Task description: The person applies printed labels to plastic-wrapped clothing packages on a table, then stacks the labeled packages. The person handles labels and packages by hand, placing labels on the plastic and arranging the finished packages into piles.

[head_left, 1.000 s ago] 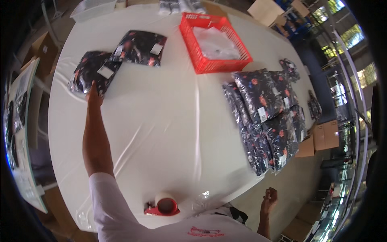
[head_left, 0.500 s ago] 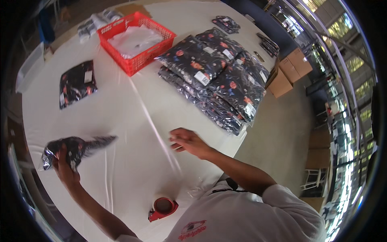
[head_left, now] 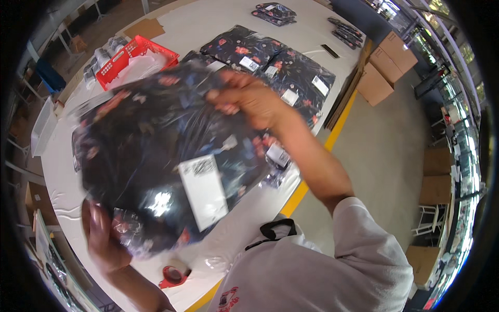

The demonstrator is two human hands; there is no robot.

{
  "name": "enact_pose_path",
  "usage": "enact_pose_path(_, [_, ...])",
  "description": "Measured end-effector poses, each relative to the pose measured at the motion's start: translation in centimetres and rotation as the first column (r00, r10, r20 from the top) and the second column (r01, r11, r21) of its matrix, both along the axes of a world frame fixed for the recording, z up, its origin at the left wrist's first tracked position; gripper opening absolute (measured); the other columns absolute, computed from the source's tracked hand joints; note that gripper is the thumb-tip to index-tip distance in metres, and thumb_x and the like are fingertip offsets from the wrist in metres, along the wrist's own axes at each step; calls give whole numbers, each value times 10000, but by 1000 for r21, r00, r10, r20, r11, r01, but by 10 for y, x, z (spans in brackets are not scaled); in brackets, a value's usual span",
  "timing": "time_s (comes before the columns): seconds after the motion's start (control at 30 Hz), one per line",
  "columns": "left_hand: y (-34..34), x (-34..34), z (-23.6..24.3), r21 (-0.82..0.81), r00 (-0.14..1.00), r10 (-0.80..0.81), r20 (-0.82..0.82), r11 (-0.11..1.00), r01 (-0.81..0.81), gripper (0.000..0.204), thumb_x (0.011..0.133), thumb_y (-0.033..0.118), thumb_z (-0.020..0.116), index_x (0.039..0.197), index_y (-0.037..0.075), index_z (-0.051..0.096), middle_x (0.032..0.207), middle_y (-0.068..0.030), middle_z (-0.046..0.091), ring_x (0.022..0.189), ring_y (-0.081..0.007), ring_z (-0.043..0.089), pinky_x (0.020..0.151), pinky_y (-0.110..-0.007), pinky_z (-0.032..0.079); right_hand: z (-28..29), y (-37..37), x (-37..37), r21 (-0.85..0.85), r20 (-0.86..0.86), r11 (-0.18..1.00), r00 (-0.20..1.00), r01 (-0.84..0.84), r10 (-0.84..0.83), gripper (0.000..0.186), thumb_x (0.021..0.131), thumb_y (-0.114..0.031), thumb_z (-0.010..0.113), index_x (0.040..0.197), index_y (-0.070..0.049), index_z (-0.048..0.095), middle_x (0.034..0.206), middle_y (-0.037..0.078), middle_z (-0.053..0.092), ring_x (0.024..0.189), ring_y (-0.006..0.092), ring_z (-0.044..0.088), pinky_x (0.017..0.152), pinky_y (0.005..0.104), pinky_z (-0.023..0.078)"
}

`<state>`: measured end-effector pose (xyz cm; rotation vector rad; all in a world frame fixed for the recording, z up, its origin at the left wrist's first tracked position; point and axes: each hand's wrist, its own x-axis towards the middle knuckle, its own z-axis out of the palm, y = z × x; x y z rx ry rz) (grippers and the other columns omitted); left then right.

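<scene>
Close in front of me is a large clear plastic bag of folded dark floral clothing (head_left: 150,140), with a white label on its lower part. My left hand (head_left: 104,236) grips its lower left edge, the thumb showing against the plastic. At its upper right corner my right hand (head_left: 247,99) pinches the plastic, the fingers closed and slightly blurred. The raised bag hides much of the table behind it. Beyond my right hand lie more bagged floral garments (head_left: 244,47) with white labels, spread over the table.
A red plastic basket (head_left: 166,54) holding white sheets stands at the far left. A red tape dispenser (head_left: 174,274) lies near the table's front edge. Small bagged stacks (head_left: 274,14) sit at the far end. Cardboard boxes (head_left: 374,83) stand beyond the right edge on the floor.
The bag in my left hand has risen and turned to lie broad toward me. My right hand, empty before, has moved up and taken hold of its upper corner. The view has shifted.
</scene>
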<state>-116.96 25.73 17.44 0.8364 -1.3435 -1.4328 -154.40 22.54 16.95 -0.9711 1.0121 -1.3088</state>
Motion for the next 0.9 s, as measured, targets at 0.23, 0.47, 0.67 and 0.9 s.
enact_pose_path(0.23, [-14,-339,-21,300,960,-217,177,941,157,268,967,299,672,937,43,598,734,0,642,674,-114,615,656,-328,488,60,2,-280,-117,-649,959,711,260,-272,379,866,-107,753,1212,-28,619,907,22,666,775,88,624,648,235,526])
enact_pose_path(0.47, [19,-535,-96,287,980,-64,190,958,7,300,918,197,653,1081,-41,568,1018,-253,670,970,-368,658,819,-441,499,-32,-46,-465,118,-730,938,668,326,-140,368,841,55,558,1186,-50,634,881,-3,660,660,82,572,500,244,464])
enact_pose_path(0.67, [9,-516,-86,307,967,-154,205,948,86,431,886,180,659,1204,-69,506,1207,-305,605,1192,-457,553,1039,-481,416,-69,-59,-441,90,-676,923,704,374,-220,330,824,47,550,1130,-39,636,805,-10,625,570,78,525,471,235,425])
enact_pose_path(0.9, [23,-470,-79,-433,773,59,632,854,288,654,931,310,638,1463,6,409,1556,-226,325,1455,-374,314,1194,-519,209,-92,-64,-439,-190,-959,915,134,357,-251,525,848,-206,680,1332,-31,575,1068,184,663,943,298,652,840,381,521])
